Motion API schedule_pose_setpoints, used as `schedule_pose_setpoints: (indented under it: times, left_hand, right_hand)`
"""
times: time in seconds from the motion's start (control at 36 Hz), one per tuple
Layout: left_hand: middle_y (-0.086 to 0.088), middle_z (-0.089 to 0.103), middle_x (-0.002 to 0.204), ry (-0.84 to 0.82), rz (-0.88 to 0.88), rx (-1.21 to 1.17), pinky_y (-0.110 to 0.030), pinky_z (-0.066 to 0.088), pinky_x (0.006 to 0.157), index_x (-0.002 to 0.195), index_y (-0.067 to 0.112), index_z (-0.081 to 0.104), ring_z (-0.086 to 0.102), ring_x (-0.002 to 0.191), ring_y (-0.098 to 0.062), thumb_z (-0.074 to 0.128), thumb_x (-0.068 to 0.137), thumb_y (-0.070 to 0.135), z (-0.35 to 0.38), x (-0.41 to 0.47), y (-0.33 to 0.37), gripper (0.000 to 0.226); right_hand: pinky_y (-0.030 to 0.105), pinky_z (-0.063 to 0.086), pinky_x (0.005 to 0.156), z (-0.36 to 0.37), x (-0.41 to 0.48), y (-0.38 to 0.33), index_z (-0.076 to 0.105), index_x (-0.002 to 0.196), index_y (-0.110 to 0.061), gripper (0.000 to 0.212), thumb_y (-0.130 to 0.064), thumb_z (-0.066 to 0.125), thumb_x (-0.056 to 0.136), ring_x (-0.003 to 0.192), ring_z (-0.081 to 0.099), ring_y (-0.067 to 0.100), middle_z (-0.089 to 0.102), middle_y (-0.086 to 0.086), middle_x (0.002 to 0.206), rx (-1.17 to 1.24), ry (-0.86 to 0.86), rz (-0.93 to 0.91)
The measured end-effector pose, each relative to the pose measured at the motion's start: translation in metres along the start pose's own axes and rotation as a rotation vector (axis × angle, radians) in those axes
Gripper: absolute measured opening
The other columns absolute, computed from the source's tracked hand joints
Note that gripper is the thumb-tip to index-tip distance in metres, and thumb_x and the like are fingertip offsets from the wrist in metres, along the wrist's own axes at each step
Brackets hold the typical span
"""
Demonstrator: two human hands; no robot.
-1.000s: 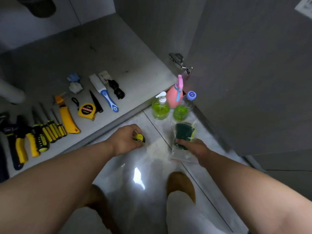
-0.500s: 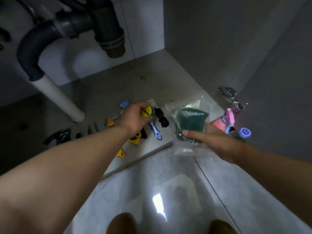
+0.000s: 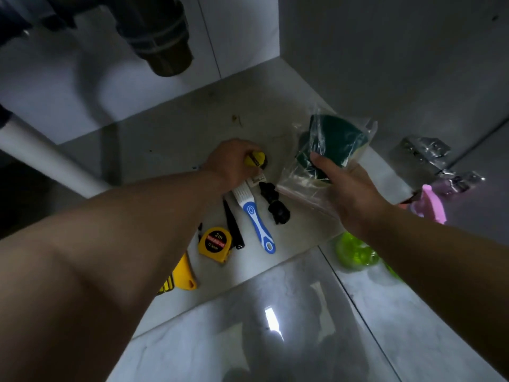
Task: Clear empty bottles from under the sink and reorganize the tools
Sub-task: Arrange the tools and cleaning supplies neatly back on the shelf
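Yellow handle [image 3: 256,159] within left fingers [image 3: 245,149]

Both bare forearms reach forward. The left hand [image 3: 234,161] curls round a yellow-ended tool [image 3: 255,159]; the right hand [image 3: 349,191], thumb on top, grips a clear bag [image 3: 333,139].

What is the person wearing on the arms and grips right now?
No sleeves show on the left forearm or right forearm; the left grip and right grip carry no gloves, and no watch, band or ring is visible.
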State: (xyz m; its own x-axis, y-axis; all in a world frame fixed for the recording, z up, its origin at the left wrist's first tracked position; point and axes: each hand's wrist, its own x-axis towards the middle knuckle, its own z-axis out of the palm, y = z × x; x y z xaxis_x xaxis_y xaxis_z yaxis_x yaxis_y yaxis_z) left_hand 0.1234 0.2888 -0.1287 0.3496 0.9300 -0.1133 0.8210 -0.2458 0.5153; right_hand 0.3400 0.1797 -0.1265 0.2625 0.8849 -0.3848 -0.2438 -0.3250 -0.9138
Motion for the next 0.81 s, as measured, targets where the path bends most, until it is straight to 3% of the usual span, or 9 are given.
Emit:
schedule_pose_setpoints:
  times: [0.11, 0.22, 0.31, 0.36, 0.47, 0.58, 0.64, 0.72, 0.81]
  left_hand:
    - [-0.004, 0.059, 0.14, -0.049, -0.017, 0.096, -0.03, 0.041, 0.109, 0.136, 0.024, 0.062, 0.055, 0.128, -0.023, 0.081, 0.082, 0.028, 0.006, -0.001, 0.001, 0.057]
    - [-0.003, 0.058, 0.142, -0.031, -0.022, 0.078, -0.034, 0.043, 0.11, 0.137, 0.022, 0.062, 0.056, 0.129, -0.021, 0.071, 0.09, 0.021, -0.003, -0.009, 0.009, 0.048]
    - [-0.001, 0.066, 0.13, 0.084, -0.091, -0.207, -0.029, 0.047, 0.104, 0.127, 0.017, 0.068, 0.061, 0.121, -0.019, 0.059, 0.099, 0.024, -0.021, -0.023, 0.032, 0.031]
    - [0.001, 0.071, 0.121, 0.04, -0.142, -0.545, -0.03, 0.049, 0.103, 0.12, 0.018, 0.071, 0.065, 0.117, -0.02, 0.057, 0.101, 0.036, -0.033, -0.04, 0.053, 0.03]
    - [-0.005, 0.065, 0.136, -0.386, -0.154, -1.078, -0.048, 0.048, 0.108, 0.14, 0.026, 0.056, 0.062, 0.126, -0.024, 0.054, 0.091, 0.067, -0.045, -0.075, 0.082, 0.064]
    - [0.001, 0.044, 0.156, -0.287, -0.32, -1.1, -0.056, 0.03, 0.119, 0.154, 0.035, 0.033, 0.04, 0.145, -0.024, 0.076, 0.061, 0.08, -0.038, -0.099, 0.087, 0.112]
    - [0.001, 0.052, 0.15, -0.302, -0.361, -1.147, -0.055, 0.03, 0.119, 0.149, 0.032, 0.043, 0.045, 0.142, -0.023, 0.08, 0.061, 0.077, -0.034, -0.11, 0.086, 0.106]
    - [0.0, 0.067, 0.132, -0.345, -0.376, -1.214, -0.051, 0.039, 0.114, 0.138, 0.029, 0.059, 0.061, 0.126, -0.021, 0.08, 0.067, 0.07, -0.032, -0.125, 0.088, 0.085]
    - [0.0, 0.073, 0.122, -0.27, -0.396, -1.195, -0.049, 0.047, 0.108, 0.132, 0.028, 0.063, 0.069, 0.114, -0.021, 0.084, 0.067, 0.064, -0.03, -0.132, 0.095, 0.077]
  right_hand:
    - [0.042, 0.055, 0.093, -0.008, 0.001, 0.005, 0.066, 0.12, -0.023, 0.062, -0.052, 0.082, 0.068, 0.101, 0.071, 0.017, 0.076, -0.005, 0.105, -0.021, -0.036, 0.015]
    - [0.035, 0.054, 0.086, -0.018, -0.004, 0.0, 0.07, 0.116, -0.025, 0.055, -0.051, 0.083, 0.069, 0.1, 0.072, 0.013, 0.076, -0.007, 0.107, -0.042, -0.108, 0.009]
    - [0.036, 0.056, 0.086, -0.019, -0.01, -0.013, 0.072, 0.115, -0.024, 0.051, -0.045, 0.084, 0.07, 0.103, 0.072, 0.018, 0.076, -0.003, 0.11, -0.014, -0.199, 0.032]
    - [0.035, 0.057, 0.084, -0.012, -0.017, -0.026, 0.073, 0.113, -0.024, 0.045, -0.041, 0.084, 0.073, 0.105, 0.072, 0.023, 0.075, 0.001, 0.112, 0.01, -0.293, 0.061]
    - [0.041, 0.056, 0.093, 0.013, -0.036, -0.054, 0.068, 0.121, -0.015, 0.045, -0.033, 0.075, 0.081, 0.109, 0.069, 0.03, 0.072, 0.011, 0.119, 0.026, -0.491, 0.169]
    - [0.041, 0.051, 0.1, 0.034, -0.059, -0.071, 0.071, 0.115, -0.028, 0.041, -0.048, 0.066, 0.08, 0.113, 0.067, 0.022, 0.073, -0.001, 0.118, -0.206, -0.563, 0.149]
    - [0.037, 0.048, 0.101, 0.037, -0.068, -0.074, 0.07, 0.117, -0.029, 0.041, -0.05, 0.064, 0.083, 0.112, 0.067, 0.017, 0.073, -0.006, 0.115, -0.299, -0.571, 0.131]
    - [0.029, 0.05, 0.089, 0.037, -0.083, -0.073, 0.067, 0.121, -0.026, 0.033, -0.034, 0.066, 0.089, 0.103, 0.071, 0.011, 0.075, -0.006, 0.111, -0.355, -0.612, 0.128]
    - [0.033, 0.048, 0.1, 0.034, -0.094, -0.07, 0.06, 0.131, -0.027, 0.043, -0.025, 0.071, 0.09, 0.111, 0.068, 0.011, 0.073, -0.006, 0.118, -0.359, -0.596, 0.057]
